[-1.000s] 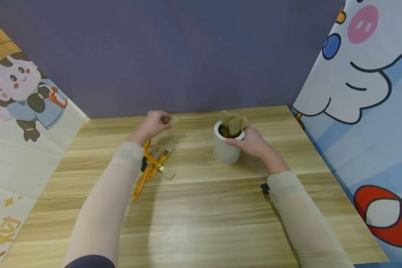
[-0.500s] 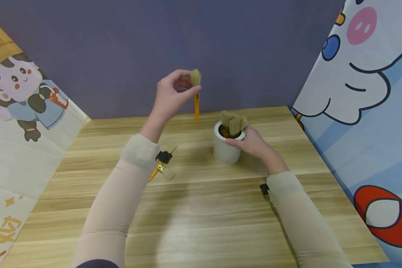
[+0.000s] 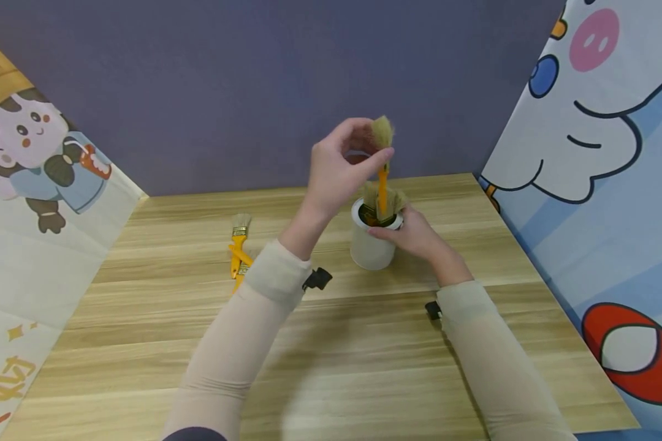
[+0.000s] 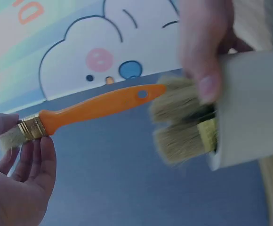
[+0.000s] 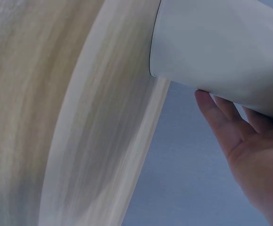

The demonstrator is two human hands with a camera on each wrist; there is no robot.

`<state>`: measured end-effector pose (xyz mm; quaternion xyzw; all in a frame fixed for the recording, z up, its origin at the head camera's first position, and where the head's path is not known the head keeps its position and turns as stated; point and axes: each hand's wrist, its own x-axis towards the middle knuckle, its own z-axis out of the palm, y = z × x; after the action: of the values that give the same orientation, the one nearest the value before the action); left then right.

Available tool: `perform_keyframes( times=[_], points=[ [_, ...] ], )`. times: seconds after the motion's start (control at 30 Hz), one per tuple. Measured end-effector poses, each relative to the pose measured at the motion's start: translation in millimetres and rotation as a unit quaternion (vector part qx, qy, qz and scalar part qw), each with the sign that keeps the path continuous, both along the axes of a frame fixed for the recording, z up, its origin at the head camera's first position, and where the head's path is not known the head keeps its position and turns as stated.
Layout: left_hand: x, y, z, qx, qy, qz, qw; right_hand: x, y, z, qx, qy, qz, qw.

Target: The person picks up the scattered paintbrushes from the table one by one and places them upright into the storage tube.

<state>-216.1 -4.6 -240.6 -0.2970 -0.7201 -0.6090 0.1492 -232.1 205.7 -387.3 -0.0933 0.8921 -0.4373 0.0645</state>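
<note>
- Surface [image 3: 331,380]: over the last second the left hand [image 3: 336,168] has carried one paintbrush [image 3: 383,184] rightward across it; handle down, above the mouth of the white can [image 3: 372,251], apparently lined up, not yet inside.
- White can: upright; holds stored brushes [image 4: 179,141], bristles up, at least two, lower ends hidden.
- Loose brushes [image 3: 239,239]: orange-handled, crossed, at left, partly hidden by a sleeve.
- Right hand [image 3: 419,239]: grip curled round the can near its rim.
- Left grip: nearly closed, fingertips pinching the paintbrush about its ferrule.
</note>
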Motion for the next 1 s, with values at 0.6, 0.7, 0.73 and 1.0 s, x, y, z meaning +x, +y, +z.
perform_keyframes(
  times=[0.6,0.7,0.73,1.0],
  points=[
    [-10.0,26.4,-50.4,-0.093,0.037,0.076,0.992,2.0,0.9,1.2,-0.027,-0.021,0.001,0.9994],
    [-11.9,27.3,-57.3,-0.098,0.036,0.077,0.9915,1.8,1.0,0.6,-0.024,-0.019,0.001,0.9995],
    [-12.4,27.4,-59.3,-0.1,0.035,0.077,0.9914,1.6,1.1,0.3,-0.023,-0.017,0.001,0.9996],
    [-14.1,29.0,-70.6,-0.144,0.024,0.063,0.9872,2.2,1.0,0.6,-0.022,-0.026,0.007,0.9994]
  ],
)
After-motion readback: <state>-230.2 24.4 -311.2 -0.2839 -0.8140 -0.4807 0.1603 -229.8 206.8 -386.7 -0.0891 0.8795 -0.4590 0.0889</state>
